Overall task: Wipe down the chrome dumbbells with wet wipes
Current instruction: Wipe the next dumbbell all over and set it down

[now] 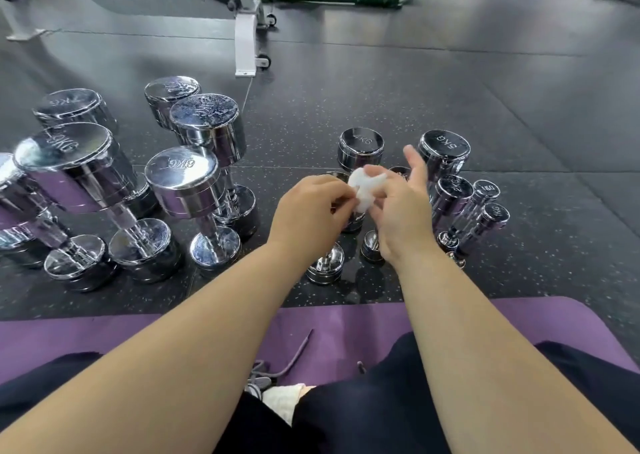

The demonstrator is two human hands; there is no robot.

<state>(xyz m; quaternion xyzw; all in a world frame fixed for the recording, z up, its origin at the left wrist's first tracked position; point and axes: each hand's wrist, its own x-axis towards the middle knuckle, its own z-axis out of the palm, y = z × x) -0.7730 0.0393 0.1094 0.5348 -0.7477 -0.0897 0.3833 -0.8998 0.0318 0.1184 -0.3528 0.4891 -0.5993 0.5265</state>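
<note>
— Where's the wet wipe (365,190)?
— Centre, crumpled, pinched between the left hand (310,211) and right hand (403,221).
— And the dumbbells?
— Upright on the floor (450,90): big chrome dumbbells (187,180) at nine o'clock of the hands, small dumbbells (445,152) from twelve to three.

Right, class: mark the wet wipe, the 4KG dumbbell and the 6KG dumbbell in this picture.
wet wipe (364,192), head view, on its crumpled white middle.
4KG dumbbell (362,141), head view, on its engraved top face.
6KG dumbbell (180,166), head view, on its engraved top face.
</note>
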